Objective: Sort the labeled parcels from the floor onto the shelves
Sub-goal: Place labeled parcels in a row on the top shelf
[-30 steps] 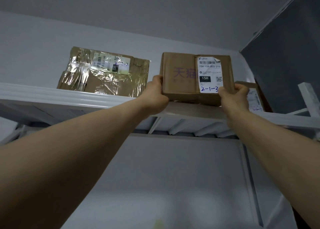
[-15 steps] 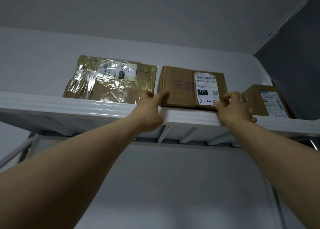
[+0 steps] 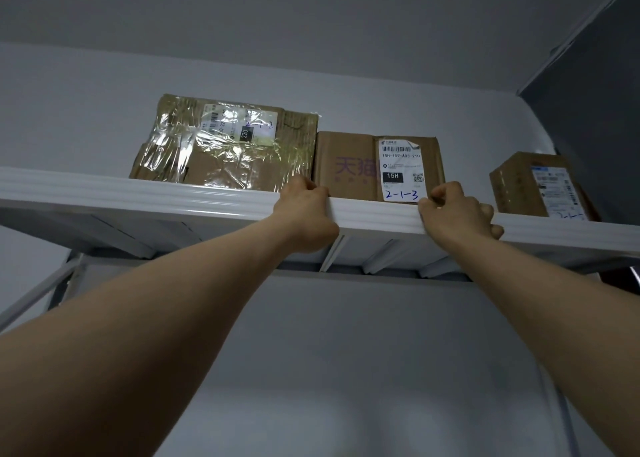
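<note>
Parcel (image 3: 343, 166); left grip (image 3: 304, 214), right grip (image 3: 457, 214) curled.

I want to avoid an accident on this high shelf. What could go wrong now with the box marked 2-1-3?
The box sits at the front edge of the shelf, overhead; if not pushed deeper, it may slide down. Its label is peeling at a top corner, and the right hand rests beside it, so it might tear.

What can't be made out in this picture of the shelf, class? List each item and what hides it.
Right box handwritten code: head view, shelf rim cuts it off.
Taped parcel code: head view, tape glare.
Whether left hand or right hand grips the middle box: curled fingers hide contact.
</note>
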### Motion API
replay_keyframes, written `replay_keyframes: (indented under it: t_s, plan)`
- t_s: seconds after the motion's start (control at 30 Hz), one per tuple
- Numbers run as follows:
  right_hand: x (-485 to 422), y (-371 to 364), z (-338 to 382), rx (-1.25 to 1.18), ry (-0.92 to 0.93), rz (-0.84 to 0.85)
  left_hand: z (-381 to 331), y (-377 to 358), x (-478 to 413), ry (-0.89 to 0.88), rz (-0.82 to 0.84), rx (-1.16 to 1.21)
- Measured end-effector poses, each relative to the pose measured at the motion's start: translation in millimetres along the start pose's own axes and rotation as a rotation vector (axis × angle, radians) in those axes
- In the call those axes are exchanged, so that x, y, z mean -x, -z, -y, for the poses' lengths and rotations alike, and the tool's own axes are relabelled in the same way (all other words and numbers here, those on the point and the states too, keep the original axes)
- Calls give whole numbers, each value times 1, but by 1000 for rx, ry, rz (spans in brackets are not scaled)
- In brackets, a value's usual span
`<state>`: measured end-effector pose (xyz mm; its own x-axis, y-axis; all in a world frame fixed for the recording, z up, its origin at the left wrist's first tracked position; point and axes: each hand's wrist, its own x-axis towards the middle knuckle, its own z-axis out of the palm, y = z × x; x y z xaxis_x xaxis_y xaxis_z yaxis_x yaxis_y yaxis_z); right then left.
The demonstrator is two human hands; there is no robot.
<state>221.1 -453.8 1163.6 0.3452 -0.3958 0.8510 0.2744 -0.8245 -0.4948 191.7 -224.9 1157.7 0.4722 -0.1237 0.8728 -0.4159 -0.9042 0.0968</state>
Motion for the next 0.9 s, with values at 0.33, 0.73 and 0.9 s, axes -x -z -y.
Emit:
replay_keyframes:
  t_s: [0.33, 0.73, 0.9]
  plan:
    - [13, 5, -2, -5, 73, 70, -1, 0, -7, 27, 46, -41]
    - [124, -13, 8, -211, -28, 58, 12, -50, 98, -246, -27, -54]
    - [208, -37, 11, -278, -101, 168, 32, -64, 161, -185, 29, 125]
